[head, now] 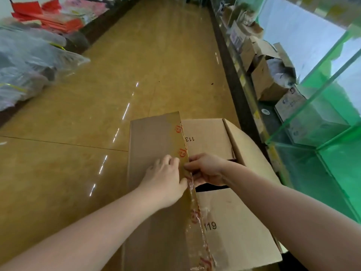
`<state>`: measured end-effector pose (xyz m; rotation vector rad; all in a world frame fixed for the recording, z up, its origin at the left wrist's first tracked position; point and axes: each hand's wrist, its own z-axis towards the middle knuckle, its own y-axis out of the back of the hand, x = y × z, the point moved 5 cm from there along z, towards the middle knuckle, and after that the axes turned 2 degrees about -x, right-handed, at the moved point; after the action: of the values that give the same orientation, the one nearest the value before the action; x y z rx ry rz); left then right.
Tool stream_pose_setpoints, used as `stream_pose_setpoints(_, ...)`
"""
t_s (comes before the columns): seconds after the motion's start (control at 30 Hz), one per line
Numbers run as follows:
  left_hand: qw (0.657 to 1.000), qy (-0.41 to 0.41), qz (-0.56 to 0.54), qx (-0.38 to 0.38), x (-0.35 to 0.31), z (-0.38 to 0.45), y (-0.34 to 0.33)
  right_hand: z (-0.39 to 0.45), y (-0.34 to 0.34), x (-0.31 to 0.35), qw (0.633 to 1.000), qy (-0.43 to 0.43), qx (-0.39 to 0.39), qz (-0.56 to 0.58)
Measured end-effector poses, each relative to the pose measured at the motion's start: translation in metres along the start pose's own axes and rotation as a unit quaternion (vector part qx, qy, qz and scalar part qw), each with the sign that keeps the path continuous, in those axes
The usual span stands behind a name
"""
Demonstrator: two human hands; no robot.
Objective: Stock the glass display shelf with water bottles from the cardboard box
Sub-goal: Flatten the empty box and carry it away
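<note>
Cardboard box (234, 222) on floor beside glass display shelf (320, 118), bottles unseen. Left hand (166, 180) presses left flap (152, 145) flat; right hand (207, 169) pinches tape strip (192, 192), likely for opening.

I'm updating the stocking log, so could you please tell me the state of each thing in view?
Cardboard box: on the floor, partly open, inside dark.
Left flap: still down, tape along its edge.
Tape: peeling, crinkled.
Left hand: pressing flat on the left flap.
Right hand: gripping the flap edge.
Glass display shelf: holding small boxes, no bottles visible.
</note>
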<state>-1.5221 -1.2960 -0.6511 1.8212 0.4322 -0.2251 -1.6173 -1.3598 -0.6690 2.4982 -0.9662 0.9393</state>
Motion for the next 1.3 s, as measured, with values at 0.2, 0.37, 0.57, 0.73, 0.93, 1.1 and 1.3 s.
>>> stream_pose_setpoints(0.2, 0.998, 0.029, 0.042, -0.039, 0.031, 0.009, 0.006, 0.024, -0.026, 0.015, 0.998, 0.032, -0.010, 0.050)
stream_pose_setpoints(0.37, 0.996, 0.047, 0.050, -0.061, 0.059, 0.017, 0.010, 0.044, -0.047, 0.030, 0.998, 0.040, -0.036, 0.038)
stream_pose_setpoints(0.57, 0.988, 0.012, 0.013, -0.151, 0.051, 0.028, 0.010, 0.034, -0.021, 0.038, 0.980, 0.092, -0.121, -0.127)
stream_pose_setpoints(0.73, 0.982, -0.099, -0.002, -0.159, -0.009, 0.050, -0.002, -0.006, 0.076, 0.022, 0.891, 0.128, -0.365, -0.239)
stream_pose_setpoints(0.93, 0.976, -0.210, 0.033, -0.056, -0.091, 0.073, -0.033, -0.030, 0.137, -0.030, 0.856, 0.052, -0.476, -0.197)
stream_pose_setpoints(1.1, 0.978, -0.197, 0.066, -0.011, -0.129, 0.087, -0.048, -0.018, 0.152, -0.060, 0.872, -0.040, -0.436, -0.218)
stream_pose_setpoints(1.3, 0.976, -0.184, 0.111, 0.022, -0.145, 0.092, -0.057, -0.012, 0.158, -0.070, 0.886, -0.066, -0.424, -0.175)
